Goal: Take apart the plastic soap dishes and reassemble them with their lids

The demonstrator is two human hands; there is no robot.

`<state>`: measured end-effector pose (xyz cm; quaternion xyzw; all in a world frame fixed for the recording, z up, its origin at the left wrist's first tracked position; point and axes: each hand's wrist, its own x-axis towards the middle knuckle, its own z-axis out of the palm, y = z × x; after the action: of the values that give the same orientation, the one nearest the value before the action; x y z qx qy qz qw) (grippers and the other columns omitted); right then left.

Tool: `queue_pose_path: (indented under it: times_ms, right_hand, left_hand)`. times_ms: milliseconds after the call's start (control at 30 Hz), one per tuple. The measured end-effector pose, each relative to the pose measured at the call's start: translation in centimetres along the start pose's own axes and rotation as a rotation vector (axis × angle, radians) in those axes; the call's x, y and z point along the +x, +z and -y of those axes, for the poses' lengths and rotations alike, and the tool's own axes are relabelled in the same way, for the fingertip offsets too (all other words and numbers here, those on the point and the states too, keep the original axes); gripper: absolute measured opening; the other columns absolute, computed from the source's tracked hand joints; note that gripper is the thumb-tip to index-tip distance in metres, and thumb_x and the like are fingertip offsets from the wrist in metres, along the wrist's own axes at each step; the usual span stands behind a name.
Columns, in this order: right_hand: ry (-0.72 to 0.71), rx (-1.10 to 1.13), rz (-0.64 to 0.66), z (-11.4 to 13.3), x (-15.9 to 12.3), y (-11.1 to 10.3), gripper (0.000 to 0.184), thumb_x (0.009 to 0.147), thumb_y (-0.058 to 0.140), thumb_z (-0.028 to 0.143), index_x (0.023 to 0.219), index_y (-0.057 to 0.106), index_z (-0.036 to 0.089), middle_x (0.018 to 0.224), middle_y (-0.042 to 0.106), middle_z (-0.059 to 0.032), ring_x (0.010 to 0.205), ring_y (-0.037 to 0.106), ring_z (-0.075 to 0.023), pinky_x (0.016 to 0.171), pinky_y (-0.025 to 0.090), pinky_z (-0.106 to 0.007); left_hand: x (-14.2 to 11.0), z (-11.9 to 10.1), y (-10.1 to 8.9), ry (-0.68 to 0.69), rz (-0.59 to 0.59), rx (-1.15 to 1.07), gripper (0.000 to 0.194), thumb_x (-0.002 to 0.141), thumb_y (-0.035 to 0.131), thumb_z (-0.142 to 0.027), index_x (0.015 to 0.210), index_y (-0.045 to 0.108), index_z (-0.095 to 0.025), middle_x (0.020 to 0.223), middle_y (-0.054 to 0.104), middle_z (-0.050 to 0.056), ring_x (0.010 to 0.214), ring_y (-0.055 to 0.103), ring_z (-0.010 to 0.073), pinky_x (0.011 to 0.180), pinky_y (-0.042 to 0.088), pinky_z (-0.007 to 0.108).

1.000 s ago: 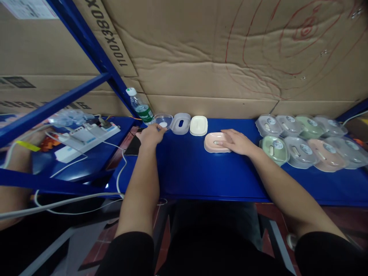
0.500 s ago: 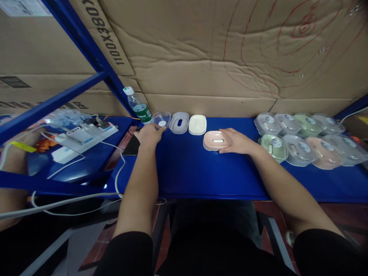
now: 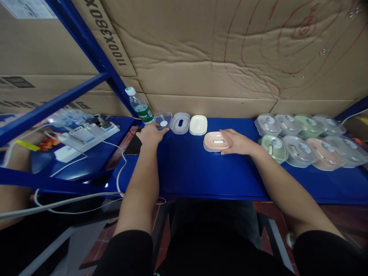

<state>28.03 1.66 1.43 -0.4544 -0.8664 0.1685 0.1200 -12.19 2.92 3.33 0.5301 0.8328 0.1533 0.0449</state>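
Note:
My right hand point(image 3: 237, 142) grips the right side of a pink soap box point(image 3: 216, 141), thumb at its near edge and fingers behind. The box sits on the blue tabletop, a white oblong slot in its middle. My left hand point(image 3: 151, 134) is at the near edge of a clear plastic lid point(image 3: 163, 119) bearing a round white sticker, thumb apart from the other fingers. Those fingertips are partly hidden, so firm contact cannot be made out. Right of the lid lie a grey insert point(image 3: 180, 128) with an oval hole and a cream dish point(image 3: 198, 125).
Several lidded soap boxes point(image 3: 301, 150) stand in two rows at the right. A water bottle point(image 3: 140, 109) and a black phone-like slab point(image 3: 132, 145) are at the left. Beyond a blue frame post lies a power strip point(image 3: 86, 142) with cables; another person's arm point(image 3: 17, 172) shows there.
The whole view has shifted slightly. My left thumb sits a little farther from the clear lid and looks more spread. My right hand stays on the pink soap box.

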Motion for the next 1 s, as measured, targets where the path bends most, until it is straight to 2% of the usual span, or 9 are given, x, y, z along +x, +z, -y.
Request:
queue_pose_path:
  times_ms: [67, 167, 267, 333, 433, 500, 667, 800, 1000]
  right_hand:
    - [-0.026, 0.013, -0.021, -0.4, 0.2, 0.3, 0.113, 0.069, 0.091, 0.067, 0.164, 0.048, 0.022, 0.16, 0.057, -0.0181, 0.149, 0.053, -0.0453, 0.119, 0.05, -0.061]
    - [-0.082, 0.045, -0.083, -0.8, 0.4, 0.7, 0.113, 0.069, 0.089, 0.074, 0.162, 0.052, 0.022, 0.154, 0.061, -0.0182, 0.144, 0.056, -0.0464, 0.117, 0.05, -0.064]
    - [-0.111, 0.066, -0.144, -0.6, 0.6, 1.0, 0.11, 0.071, 0.086, 0.077, 0.161, 0.054, 0.022, 0.15, 0.064, -0.0182, 0.143, 0.057, -0.0462, 0.118, 0.049, -0.066]
    - [-0.102, 0.082, -0.172, -0.2, 0.6, 0.9, 0.107, 0.073, 0.085, 0.077, 0.16, 0.055, 0.023, 0.149, 0.064, -0.0184, 0.143, 0.056, -0.0464, 0.119, 0.047, -0.067]
    - [-0.087, 0.123, -0.207, 0.5, 0.5, 0.7, 0.103, 0.074, 0.085, 0.078, 0.159, 0.056, 0.027, 0.15, 0.065, -0.0167, 0.143, 0.056, -0.047, 0.119, 0.046, -0.069]
    - [-0.087, 0.147, -0.217, 0.7, 0.5, 0.7, 0.1, 0.074, 0.084, 0.079, 0.158, 0.058, 0.029, 0.149, 0.065, -0.0155, 0.14, 0.059, -0.0466, 0.118, 0.047, -0.07]
    - [-0.088, 0.194, -0.218, 0.7, 0.4, 1.2, 0.098, 0.072, 0.087, 0.078, 0.152, 0.063, 0.026, 0.143, 0.067, -0.0167, 0.135, 0.064, -0.0431, 0.117, 0.05, -0.065]
    - [-0.106, 0.212, -0.226, 0.5, 0.5, 1.4, 0.098, 0.07, 0.089, 0.076, 0.149, 0.065, 0.024, 0.143, 0.068, -0.0168, 0.136, 0.064, -0.0418, 0.117, 0.05, -0.064]
    - [-0.104, 0.233, -0.271, 0.5, 0.5, 1.4, 0.093, 0.069, 0.09, 0.076, 0.146, 0.068, 0.028, 0.143, 0.069, -0.0153, 0.134, 0.066, -0.0415, 0.117, 0.05, -0.065]
  left_hand:
    - [-0.2, -0.1, 0.0, 0.019, -0.058, -0.008, 0.061, 0.088, 0.073, -0.065, 0.129, 0.074, -0.021, 0.146, 0.067, 0.024, 0.136, 0.06, 0.0485, 0.115, 0.039, 0.068]
    - [-1.0, -0.9, -0.1, 0.11, -0.239, -0.082, 0.057, 0.089, 0.074, -0.06, 0.132, 0.073, -0.022, 0.148, 0.066, 0.022, 0.139, 0.057, 0.0489, 0.115, 0.039, 0.069]
    - [-1.9, -2.4, 0.4, 0.351, -0.401, -0.213, 0.055, 0.094, 0.072, -0.058, 0.137, 0.067, -0.024, 0.152, 0.065, 0.017, 0.144, 0.054, 0.0426, 0.121, 0.038, 0.063]
    - [-2.8, -3.7, 1.2, 0.607, -0.359, -0.307, 0.059, 0.094, 0.072, -0.061, 0.138, 0.066, -0.022, 0.149, 0.066, 0.016, 0.142, 0.057, 0.0382, 0.122, 0.04, 0.057]
    - [-4.6, -5.6, 2.8, 0.992, -0.122, -0.409, 0.077, 0.085, 0.08, -0.069, 0.143, 0.062, -0.02, 0.15, 0.066, 0.016, 0.142, 0.06, 0.0357, 0.123, 0.044, 0.053]
    - [-5.8, -6.5, 3.7, 1.102, 0.007, -0.426, 0.085, 0.082, 0.084, -0.068, 0.148, 0.059, -0.021, 0.153, 0.064, 0.017, 0.144, 0.059, 0.0362, 0.124, 0.044, 0.054]
    - [-7.1, -7.1, 4.4, 1.054, 0.167, -0.422, 0.091, 0.081, 0.089, -0.057, 0.156, 0.054, -0.019, 0.154, 0.065, 0.018, 0.142, 0.063, 0.0375, 0.121, 0.05, 0.055]
    - [-7.1, -7.0, 4.2, 1.066, 0.2, -0.407, 0.098, 0.077, 0.093, -0.051, 0.159, 0.051, -0.017, 0.159, 0.06, 0.019, 0.146, 0.06, 0.0389, 0.124, 0.048, 0.056]
    - [-7.3, -7.2, 4.3, 1.063, 0.232, -0.4, 0.094, 0.08, 0.09, -0.041, 0.161, 0.048, -0.02, 0.162, 0.058, 0.016, 0.149, 0.057, 0.0366, 0.125, 0.047, 0.055]
